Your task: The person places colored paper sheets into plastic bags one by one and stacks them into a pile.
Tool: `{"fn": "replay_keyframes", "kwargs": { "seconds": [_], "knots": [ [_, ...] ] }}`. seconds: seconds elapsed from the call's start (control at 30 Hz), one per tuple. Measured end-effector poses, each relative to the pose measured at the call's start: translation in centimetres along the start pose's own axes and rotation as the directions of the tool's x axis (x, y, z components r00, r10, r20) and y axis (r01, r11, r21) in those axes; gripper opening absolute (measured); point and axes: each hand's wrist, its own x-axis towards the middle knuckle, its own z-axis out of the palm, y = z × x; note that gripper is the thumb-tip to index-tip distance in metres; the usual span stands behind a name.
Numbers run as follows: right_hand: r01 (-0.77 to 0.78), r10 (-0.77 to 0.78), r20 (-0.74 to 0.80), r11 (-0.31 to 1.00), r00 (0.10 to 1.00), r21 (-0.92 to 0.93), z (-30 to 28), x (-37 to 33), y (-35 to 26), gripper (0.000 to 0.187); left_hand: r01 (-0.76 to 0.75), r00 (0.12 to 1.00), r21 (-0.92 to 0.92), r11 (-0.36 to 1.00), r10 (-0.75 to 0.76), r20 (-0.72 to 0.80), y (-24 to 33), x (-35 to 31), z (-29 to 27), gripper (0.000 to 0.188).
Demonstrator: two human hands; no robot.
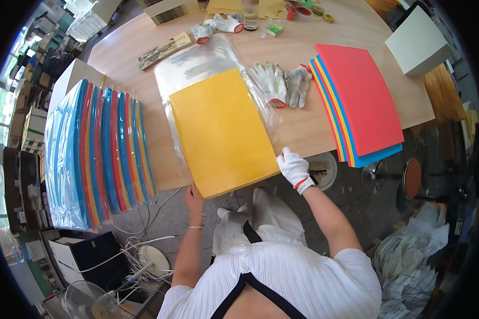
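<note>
Left hand (193, 201), 1: bare, at the board's near left corner, fingertips hidden, grip cannot be told. Right hand (293, 169), 1: white-gloved, fingers curled closed on the board's right edge. Yellow board (223, 133), 1: overhanging the near edge of the surface (307, 130), upon clear sleeves (194, 61). Loose gloves (299, 87), 4 (two grey-stained). Coloured stack (356, 101), 1: right edge. Wrapped packs (66, 159), one row (uncounted): left edge.
</note>
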Motion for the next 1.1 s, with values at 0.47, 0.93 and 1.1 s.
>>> {"fn": "replay_keyframes", "kwargs": {
  "seconds": [0.47,0.93,1.1],
  "knots": [
    [0.716,-0.675,-0.245,0.680,0.696,0.158,-2.7,15.8,-11.1,0.020,0.642,0.721,-0.758,-0.114,-0.248,0.647,2.8,-8.0,4.2,0.049],
    [0.632,-0.545,0.345,0.741,0.764,-0.229,0.3,29.5,-19.1,0.044,0.636,0.691,-0.761,-0.128,-0.344,0.636,9.0,-7.6,4.8,0.039],
    [0.839,-0.655,-0.612,0.544,0.444,0.025,-3.2,22.3,-15.1,0.025,0.538,0.799,-0.838,0.095,-0.374,0.471,5.3,-7.3,4.8,0.033]
  ]
}}
